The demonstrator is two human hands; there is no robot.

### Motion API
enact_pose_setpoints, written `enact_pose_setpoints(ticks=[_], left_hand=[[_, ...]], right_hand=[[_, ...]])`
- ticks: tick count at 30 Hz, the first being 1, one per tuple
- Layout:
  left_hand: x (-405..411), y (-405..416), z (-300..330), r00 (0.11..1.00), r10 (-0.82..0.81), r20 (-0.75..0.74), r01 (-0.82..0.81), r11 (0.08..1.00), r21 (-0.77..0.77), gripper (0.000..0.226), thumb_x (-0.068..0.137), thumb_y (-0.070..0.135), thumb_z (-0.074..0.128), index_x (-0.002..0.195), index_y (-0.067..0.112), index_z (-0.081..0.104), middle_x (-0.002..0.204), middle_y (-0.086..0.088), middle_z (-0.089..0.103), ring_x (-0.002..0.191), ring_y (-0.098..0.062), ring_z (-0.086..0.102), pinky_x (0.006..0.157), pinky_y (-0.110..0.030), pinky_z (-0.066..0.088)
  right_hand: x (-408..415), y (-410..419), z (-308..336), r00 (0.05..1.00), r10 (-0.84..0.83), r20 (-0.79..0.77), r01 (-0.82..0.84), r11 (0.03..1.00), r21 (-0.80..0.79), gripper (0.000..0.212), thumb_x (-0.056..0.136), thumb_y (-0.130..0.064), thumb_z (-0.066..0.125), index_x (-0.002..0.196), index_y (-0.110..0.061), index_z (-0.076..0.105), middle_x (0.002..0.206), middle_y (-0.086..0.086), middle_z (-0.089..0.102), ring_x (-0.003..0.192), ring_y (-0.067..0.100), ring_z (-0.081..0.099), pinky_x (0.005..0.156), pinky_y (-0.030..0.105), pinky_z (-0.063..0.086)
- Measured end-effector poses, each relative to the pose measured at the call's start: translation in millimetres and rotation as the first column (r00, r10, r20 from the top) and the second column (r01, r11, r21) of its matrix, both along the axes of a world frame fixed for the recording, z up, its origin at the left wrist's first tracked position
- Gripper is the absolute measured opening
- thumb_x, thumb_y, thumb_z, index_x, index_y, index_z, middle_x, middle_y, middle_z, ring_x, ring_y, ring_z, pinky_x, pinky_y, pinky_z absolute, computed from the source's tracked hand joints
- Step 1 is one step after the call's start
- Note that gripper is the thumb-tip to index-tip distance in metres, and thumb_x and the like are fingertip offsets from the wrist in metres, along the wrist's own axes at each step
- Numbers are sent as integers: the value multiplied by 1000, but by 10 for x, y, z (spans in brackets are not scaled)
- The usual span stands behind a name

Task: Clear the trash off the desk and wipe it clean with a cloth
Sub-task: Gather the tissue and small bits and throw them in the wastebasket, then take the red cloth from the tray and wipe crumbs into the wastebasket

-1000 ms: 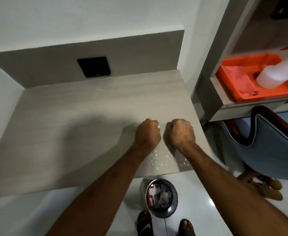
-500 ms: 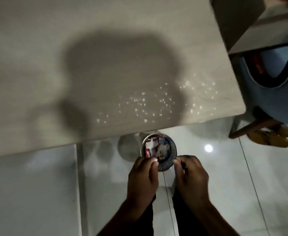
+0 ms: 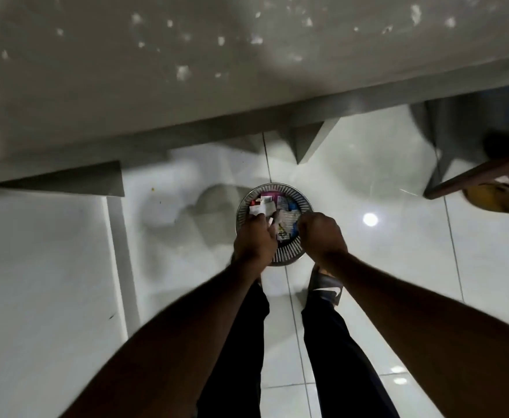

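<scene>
Glossy white floor tiles [image 3: 51,282] fill the lower field, with the pale grey wood-grain desk top [image 3: 102,95] crossing the upper part; compared with half a second ago the view sits much closer to the desk edge and the floor. Small white crumbs [image 3: 183,71] lie scattered over the desk surface, unmoved, now appearing larger and blurred. Below the desk edge, at centre, stands the round metal mesh wastebasket [image 3: 248,197] on the floor, holding crumpled white paper and coloured wrappers [image 3: 286,220]. Left hand [image 3: 254,241] is now over the near-left rim of the basket rather than short of it, fingers curled together and pointing down into the opening; a scrap of white paper [image 3: 257,210] shows at its fingertips, though whether it is pinched or lying in the basket cannot be told. Right hand [image 3: 322,236] is closed in a loose fist over the near-right rim; any contents are hidden. Both forearms reach in from the bottom, above legs in black trousers [image 3: 340,357] and a dark slide sandal [image 3: 327,288]. At far right, a dark brown wooden chair leg [image 3: 476,176] slants across the tiles.
</scene>
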State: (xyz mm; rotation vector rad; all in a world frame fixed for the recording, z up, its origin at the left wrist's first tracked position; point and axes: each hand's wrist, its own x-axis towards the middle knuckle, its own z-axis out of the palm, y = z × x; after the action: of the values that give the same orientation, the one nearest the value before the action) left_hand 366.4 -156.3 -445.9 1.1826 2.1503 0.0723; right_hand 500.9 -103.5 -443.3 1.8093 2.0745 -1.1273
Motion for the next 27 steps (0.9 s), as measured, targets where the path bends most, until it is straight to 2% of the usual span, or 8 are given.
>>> enact_pose_setpoints(ticks=[4, 8, 10, 13, 15, 18, 22, 27], left_hand=[[-45, 97, 128, 998, -55, -19, 55, 998, -15, 38, 93, 26, 51, 129, 14, 52, 128, -13, 60, 113, -35, 60, 87, -42, 54], [-57, 168, 721, 986, -161, -49, 167, 970, 176, 36, 95, 21, 49, 129, 9, 53, 129, -16, 60, 116, -34, 58, 95, -42, 54], [-31, 188, 1209, 972, -229, -44, 232, 927, 295, 38, 95, 20, 49, 129, 3, 57, 126, -19, 63, 116, -35, 59, 99, -45, 52], [67, 188, 2106, 898, -414, -149, 426, 734, 529, 33, 92, 19, 53, 117, 1, 66, 118, -17, 68, 111, -32, 61, 100, -44, 51], [212, 179, 2702, 764, -583, -276, 620, 544, 566, 30, 95, 21, 54, 116, 4, 66, 119, -11, 69, 112, -26, 61, 101, -38, 47], [351, 414, 3537, 697, -645, -314, 667, 422, 614, 36, 98, 28, 50, 124, 6, 60, 119, -9, 67, 112, -24, 61, 104, -33, 44], [320, 1143, 4351, 757, -522, -392, 625, 407, 666, 48, 96, 32, 51, 129, -2, 59, 126, -19, 64, 114, -33, 60, 105, -41, 46], [161, 2245, 4823, 802, -363, -475, 593, 577, 561, 68, 97, 43, 39, 145, -6, 36, 149, -27, 42, 140, -39, 38, 120, -46, 26]], right_hand=[[-15, 7, 88, 987, -140, -72, 140, 990, -14, 33, 93, -18, 50, 123, -8, 59, 116, 18, 68, 103, 35, 64, 84, 38, 53], [3, -21, 496, 955, -143, -261, 178, 977, 114, 32, 96, -15, 44, 125, -13, 58, 117, 10, 69, 103, 26, 65, 85, 23, 49], [36, -76, 867, 936, -134, -324, 198, 965, 173, 32, 100, -18, 45, 130, -10, 56, 123, 10, 66, 111, 25, 62, 92, 20, 44], [134, -180, 1654, 927, -207, -313, 283, 934, 220, 44, 101, -18, 49, 142, -1, 47, 145, 17, 52, 136, 29, 47, 114, 33, 33], [246, -254, 2224, 907, -268, -325, 354, 903, 243, 48, 101, -24, 44, 143, 0, 44, 149, 16, 47, 139, 28, 43, 116, 35, 30], [459, -258, 3059, 907, -297, -299, 393, 852, 346, 48, 101, -16, 48, 145, 1, 42, 151, 17, 44, 140, 31, 41, 116, 41, 31], [620, 182, 3847, 939, -222, -263, 335, 766, 549, 49, 98, -15, 49, 144, 1, 42, 151, 16, 45, 142, 30, 40, 116, 38, 31], [670, 1424, 4529, 954, -116, -277, 288, 610, 738, 51, 98, -12, 53, 145, 5, 40, 152, 20, 43, 144, 30, 37, 118, 44, 32]])
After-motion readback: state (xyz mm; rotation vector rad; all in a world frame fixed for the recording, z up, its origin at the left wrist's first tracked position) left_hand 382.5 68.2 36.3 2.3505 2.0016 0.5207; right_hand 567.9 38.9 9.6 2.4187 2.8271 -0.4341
